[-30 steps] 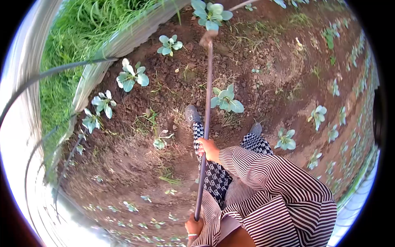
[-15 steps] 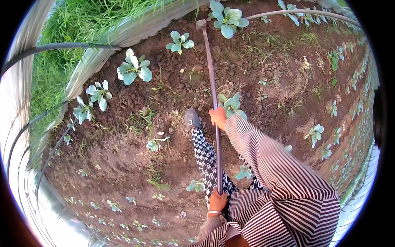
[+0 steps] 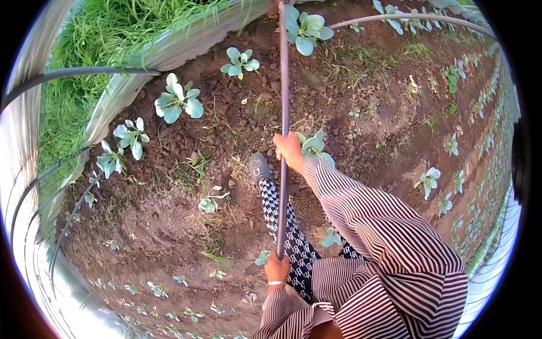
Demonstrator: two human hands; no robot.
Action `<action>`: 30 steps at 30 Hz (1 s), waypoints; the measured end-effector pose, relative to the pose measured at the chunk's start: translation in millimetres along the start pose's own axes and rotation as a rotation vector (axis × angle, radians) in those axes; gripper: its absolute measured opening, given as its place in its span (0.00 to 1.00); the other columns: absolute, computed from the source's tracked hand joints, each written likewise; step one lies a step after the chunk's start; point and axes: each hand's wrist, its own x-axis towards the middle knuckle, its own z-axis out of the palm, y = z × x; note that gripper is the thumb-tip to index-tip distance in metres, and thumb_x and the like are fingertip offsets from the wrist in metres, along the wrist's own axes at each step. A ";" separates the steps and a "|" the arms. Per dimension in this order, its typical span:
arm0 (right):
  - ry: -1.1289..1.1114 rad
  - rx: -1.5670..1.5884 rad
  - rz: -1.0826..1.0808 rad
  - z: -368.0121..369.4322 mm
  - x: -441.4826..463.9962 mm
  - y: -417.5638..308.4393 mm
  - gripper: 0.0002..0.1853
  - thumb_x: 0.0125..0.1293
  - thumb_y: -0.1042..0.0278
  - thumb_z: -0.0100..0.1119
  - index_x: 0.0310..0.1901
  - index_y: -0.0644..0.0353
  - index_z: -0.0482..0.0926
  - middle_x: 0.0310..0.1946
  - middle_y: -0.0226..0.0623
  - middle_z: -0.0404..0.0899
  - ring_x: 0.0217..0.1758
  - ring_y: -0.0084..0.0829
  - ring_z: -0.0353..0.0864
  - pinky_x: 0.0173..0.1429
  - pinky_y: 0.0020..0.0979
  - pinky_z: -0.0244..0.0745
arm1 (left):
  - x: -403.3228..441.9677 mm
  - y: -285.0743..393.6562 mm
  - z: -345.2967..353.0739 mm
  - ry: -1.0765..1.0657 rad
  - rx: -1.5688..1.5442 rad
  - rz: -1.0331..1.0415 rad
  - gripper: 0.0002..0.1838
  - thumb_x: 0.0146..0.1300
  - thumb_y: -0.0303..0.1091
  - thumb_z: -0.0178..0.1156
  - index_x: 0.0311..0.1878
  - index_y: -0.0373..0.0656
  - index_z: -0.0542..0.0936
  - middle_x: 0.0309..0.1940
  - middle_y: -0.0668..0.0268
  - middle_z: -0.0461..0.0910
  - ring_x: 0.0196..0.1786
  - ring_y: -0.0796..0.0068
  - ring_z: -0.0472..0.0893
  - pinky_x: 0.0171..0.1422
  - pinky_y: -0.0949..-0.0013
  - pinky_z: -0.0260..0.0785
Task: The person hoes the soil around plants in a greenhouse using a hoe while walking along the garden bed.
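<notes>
A hoe (image 3: 284, 85) with a long, smooth handle stretches away from me over the soil, and its head lies at the top edge of the view, mostly cut off. Around the middle of the handle my right hand (image 3: 289, 150) is closed, just left of a leafy seedling (image 3: 314, 144). The handle's near end is gripped by my left hand (image 3: 276, 268), which has a pale band at the wrist. Close to the far part of the hoe grows a larger cabbage-like plant (image 3: 305, 34); a smaller plant (image 3: 240, 62) stands left of the handle.
My foot in a grey clog (image 3: 259, 167) stands on the soil left of the handle. A plastic sheet (image 3: 186, 42) and curved hoops (image 3: 84, 72) border the bed on the left. Several seedlings (image 3: 429, 179) grow in rows around me, with grass (image 3: 141, 28) beyond the sheet.
The hoe has lifted or reached farther away, its head moving to the top edge of the view. Both hands have shifted left and slightly up with the handle, keeping their grip.
</notes>
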 end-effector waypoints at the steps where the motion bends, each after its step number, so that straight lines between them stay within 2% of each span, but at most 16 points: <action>1: 0.042 -0.104 -0.003 -4.1 25.9 9.0 0.10 0.53 0.72 0.55 0.25 0.71 0.67 0.12 0.39 0.70 0.08 0.31 0.70 0.11 0.34 0.64 | 6.5 14.3 4.3 -0.011 0.000 -0.001 0.14 0.50 0.36 0.57 0.38 0.38 0.71 0.24 0.44 0.78 0.30 0.41 0.79 0.35 0.49 0.71; 2: 0.083 -0.208 0.034 -7.8 31.6 10.2 0.10 0.53 0.71 0.53 0.20 0.68 0.68 0.11 0.37 0.70 0.08 0.30 0.68 0.11 0.32 0.62 | 4.9 28.1 7.9 -0.104 0.009 -0.057 0.17 0.50 0.36 0.57 0.42 0.37 0.72 0.27 0.43 0.78 0.33 0.40 0.79 0.38 0.49 0.71; 4: 0.029 -0.384 0.248 -21.9 16.1 30.1 0.11 0.53 0.72 0.55 0.19 0.68 0.69 0.11 0.38 0.71 0.09 0.31 0.70 0.10 0.33 0.62 | -34.9 33.6 18.4 -0.179 -0.107 -0.048 0.22 0.50 0.38 0.58 0.46 0.36 0.72 0.30 0.41 0.78 0.37 0.41 0.79 0.42 0.50 0.71; 6: 0.088 -0.365 0.281 -22.6 -29.6 48.9 0.12 0.53 0.72 0.57 0.18 0.67 0.69 0.11 0.37 0.70 0.08 0.31 0.69 0.10 0.34 0.61 | -76.8 21.8 -2.6 -0.201 -0.064 -0.034 0.25 0.48 0.38 0.59 0.50 0.35 0.71 0.33 0.41 0.78 0.39 0.42 0.79 0.45 0.51 0.71; 8: -0.008 -0.009 0.346 -22.3 -66.5 72.6 0.12 0.52 0.72 0.58 0.17 0.64 0.67 0.09 0.34 0.67 0.07 0.29 0.65 0.10 0.34 0.60 | -110.5 15.9 -40.3 -0.190 0.167 -0.170 0.20 0.47 0.37 0.61 0.43 0.37 0.74 0.30 0.43 0.79 0.36 0.43 0.80 0.41 0.50 0.72; 9: -0.076 0.162 0.428 -23.0 -79.4 86.0 0.13 0.52 0.72 0.58 0.16 0.60 0.66 0.09 0.30 0.64 0.07 0.26 0.63 0.11 0.33 0.59 | -123.6 6.4 -54.3 -0.141 0.186 -0.127 0.16 0.46 0.36 0.61 0.38 0.39 0.74 0.28 0.45 0.79 0.33 0.43 0.79 0.38 0.49 0.72; 12: -0.234 0.607 0.677 -30.3 -119.0 64.9 0.17 0.53 0.71 0.58 0.14 0.50 0.61 0.07 0.22 0.56 0.09 0.20 0.56 0.15 0.26 0.54 | -152.3 5.7 -75.6 0.039 0.358 -0.198 0.12 0.47 0.33 0.61 0.35 0.43 0.74 0.23 0.48 0.79 0.29 0.45 0.79 0.36 0.48 0.70; 14: -0.463 0.846 0.697 -43.4 -118.3 74.8 0.14 0.59 0.64 0.53 0.19 0.49 0.62 0.09 0.18 0.53 0.10 0.16 0.54 0.17 0.24 0.53 | -157.7 -1.9 -70.8 0.131 0.522 -0.164 0.10 0.47 0.32 0.61 0.33 0.43 0.73 0.23 0.48 0.78 0.28 0.46 0.79 0.34 0.47 0.69; 18: -0.611 1.043 0.551 -78.4 -131.1 44.2 0.14 0.61 0.65 0.50 0.20 0.48 0.60 0.10 0.16 0.53 0.10 0.15 0.53 0.18 0.23 0.52 | -154.7 -10.6 -64.7 0.205 0.436 0.016 0.10 0.49 0.33 0.61 0.32 0.42 0.72 0.23 0.47 0.78 0.28 0.44 0.78 0.33 0.48 0.68; 21: -0.579 1.100 0.441 -108.7 -147.2 12.3 0.15 0.60 0.66 0.53 0.19 0.49 0.60 0.11 0.19 0.57 0.13 0.17 0.56 0.20 0.25 0.54 | -142.1 -8.9 -77.2 0.147 0.510 0.069 0.11 0.50 0.35 0.61 0.32 0.41 0.71 0.22 0.47 0.77 0.29 0.41 0.77 0.33 0.46 0.66; 22: -0.555 1.121 0.388 -117.6 -147.4 6.5 0.14 0.61 0.60 0.55 0.21 0.51 0.64 0.14 0.23 0.62 0.17 0.19 0.62 0.24 0.27 0.64 | -138.6 1.3 -81.2 0.174 0.553 0.101 0.11 0.50 0.35 0.61 0.32 0.41 0.71 0.22 0.47 0.77 0.29 0.41 0.77 0.32 0.46 0.66; 24: -0.461 0.648 0.221 -146.9 -143.3 6.9 0.17 0.61 0.50 0.56 0.26 0.55 0.68 0.18 0.28 0.68 0.22 0.20 0.69 0.27 0.27 0.72 | -129.4 43.1 -95.2 0.197 0.627 0.154 0.13 0.50 0.36 0.62 0.32 0.40 0.70 0.22 0.47 0.77 0.29 0.41 0.77 0.34 0.46 0.66; 25: -0.347 0.378 0.134 -169.3 -151.3 1.4 0.24 0.61 0.43 0.54 0.32 0.60 0.71 0.24 0.32 0.72 0.24 0.23 0.73 0.29 0.26 0.77 | -117.2 60.7 -102.6 0.162 0.693 0.223 0.13 0.50 0.36 0.62 0.33 0.40 0.70 0.24 0.47 0.77 0.30 0.41 0.77 0.34 0.47 0.67; 26: -0.295 0.245 0.114 -195.1 -153.8 7.6 0.26 0.61 0.42 0.54 0.41 0.63 0.70 0.30 0.35 0.74 0.29 0.26 0.76 0.31 0.29 0.78 | -103.0 77.0 -110.9 0.124 0.762 0.294 0.14 0.50 0.36 0.63 0.34 0.40 0.70 0.25 0.47 0.78 0.30 0.41 0.77 0.34 0.47 0.67; 28: -0.073 0.385 0.166 -248.3 -159.1 37.1 0.21 0.62 0.52 0.56 0.39 0.67 0.71 0.28 0.38 0.75 0.24 0.26 0.76 0.25 0.26 0.78 | -68.3 118.2 -127.3 0.000 0.817 0.568 0.15 0.51 0.36 0.63 0.35 0.40 0.69 0.28 0.46 0.78 0.31 0.42 0.78 0.34 0.49 0.68; 30: 0.068 0.569 0.183 -317.4 -173.9 82.5 0.13 0.62 0.59 0.55 0.33 0.63 0.71 0.24 0.36 0.74 0.19 0.25 0.74 0.22 0.28 0.75 | -54.5 182.7 -138.5 -0.117 0.837 0.622 0.15 0.52 0.36 0.64 0.36 0.39 0.70 0.28 0.48 0.78 0.31 0.43 0.78 0.33 0.51 0.69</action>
